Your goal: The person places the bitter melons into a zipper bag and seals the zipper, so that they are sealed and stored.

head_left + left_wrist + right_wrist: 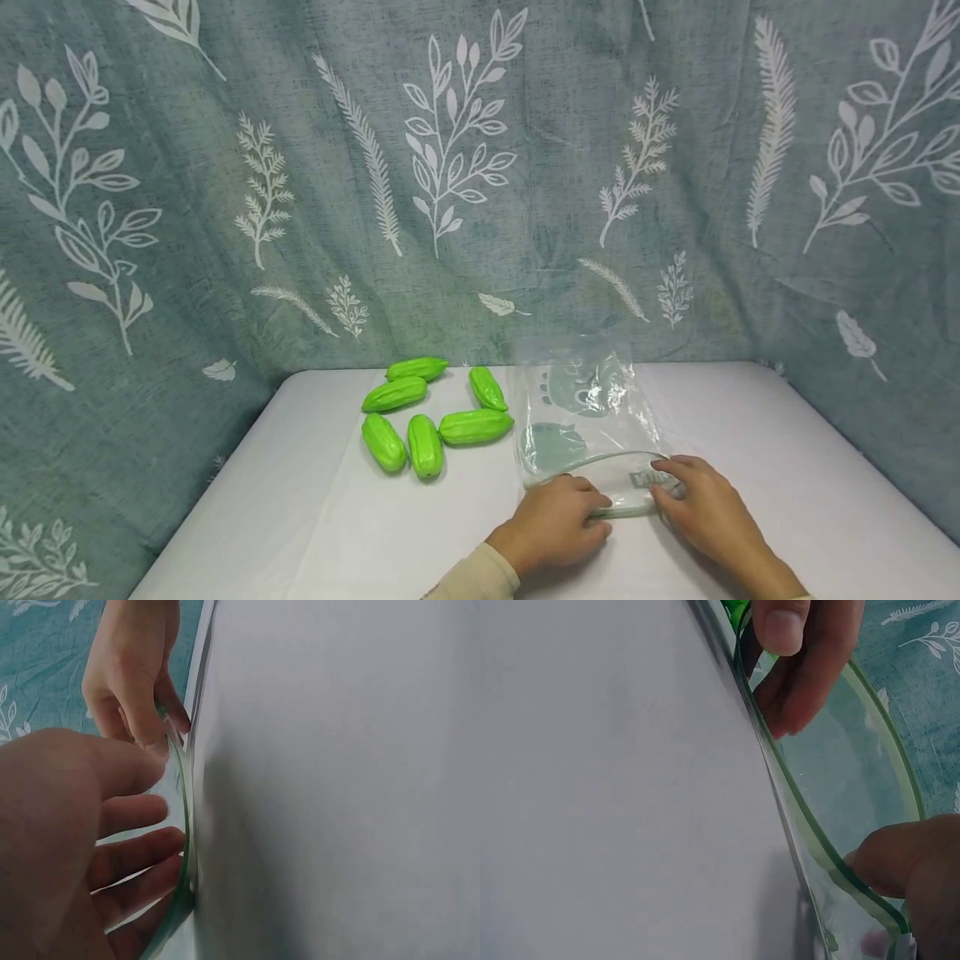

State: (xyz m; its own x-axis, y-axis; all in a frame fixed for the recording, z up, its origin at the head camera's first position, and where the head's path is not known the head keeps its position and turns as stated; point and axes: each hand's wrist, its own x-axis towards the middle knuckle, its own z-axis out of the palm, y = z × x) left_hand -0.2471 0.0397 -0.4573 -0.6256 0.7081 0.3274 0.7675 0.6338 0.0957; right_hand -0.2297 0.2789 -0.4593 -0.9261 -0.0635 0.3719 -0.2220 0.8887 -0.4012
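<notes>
A beige sleeve [480, 573] covers the left forearm at the near edge of view. The left hand [558, 521] is at the near left part of the bag mouth; its grip is apart, with thumb and fingers separated and fingertips at the green rim [185, 817]. The right hand [701, 504] is at the right end of the mouth; its grip is clamped on the rim, between thumb and fingers. The mouth stands parted between the hands. The clear bag [600, 433], printed with blue-green shapes, lies flat beyond them on the white table [795, 467]. To the left of the bag, six green ridged vegetables [425, 446] lie in a loose group. At the rear hangs a blue-green curtain [540, 275] with white leaf motifs; the bag's far end overlaps it in the head view.
</notes>
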